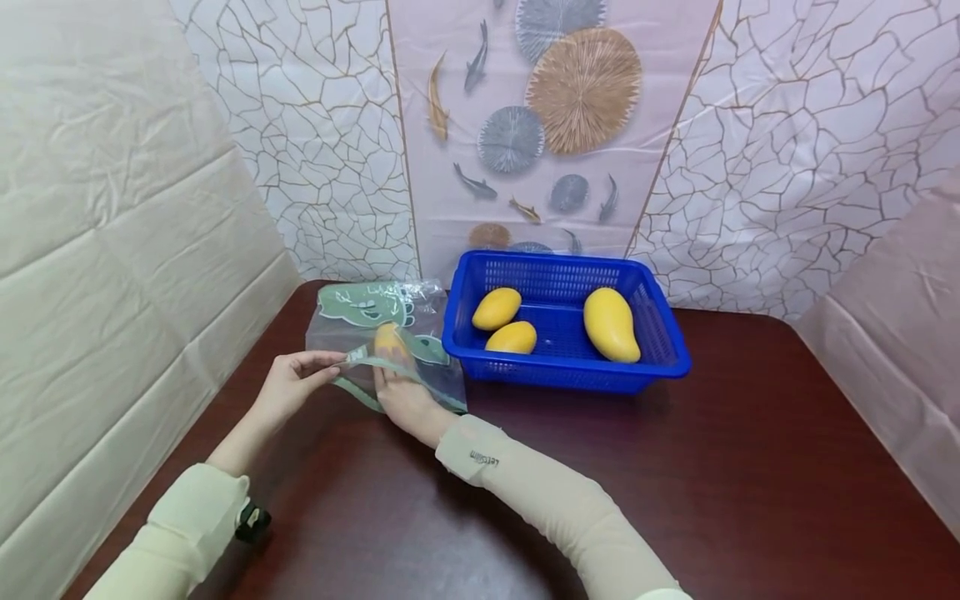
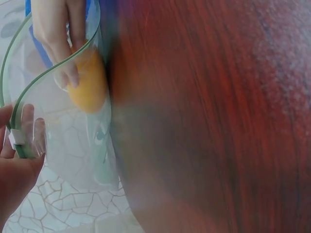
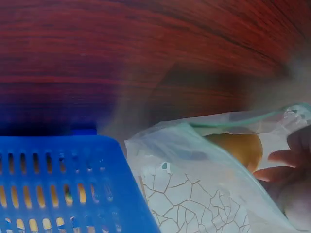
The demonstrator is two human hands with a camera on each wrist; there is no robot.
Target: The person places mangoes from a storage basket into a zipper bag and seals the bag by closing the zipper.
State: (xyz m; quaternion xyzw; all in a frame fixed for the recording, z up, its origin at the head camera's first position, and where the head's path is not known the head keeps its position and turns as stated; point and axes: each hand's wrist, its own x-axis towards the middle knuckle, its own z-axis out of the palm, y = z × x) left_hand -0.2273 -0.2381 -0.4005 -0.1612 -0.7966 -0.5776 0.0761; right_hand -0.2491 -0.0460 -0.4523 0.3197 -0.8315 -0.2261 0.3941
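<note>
At the bag's mouth, the left hand [image 1: 288, 385] is pinching the green zip edge of the clear bag [image 1: 378, 337] while the right hand [image 1: 401, 392], fingers inside, is holding a mango [image 1: 388, 342]; beside it, a blue basket [image 1: 562, 371] is holding three mangoes [image 1: 611, 323].

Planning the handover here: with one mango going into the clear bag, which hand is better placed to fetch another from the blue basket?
Right hand: it lies beside the blue basket, while the left hand pinches the bag mouth open.
</note>
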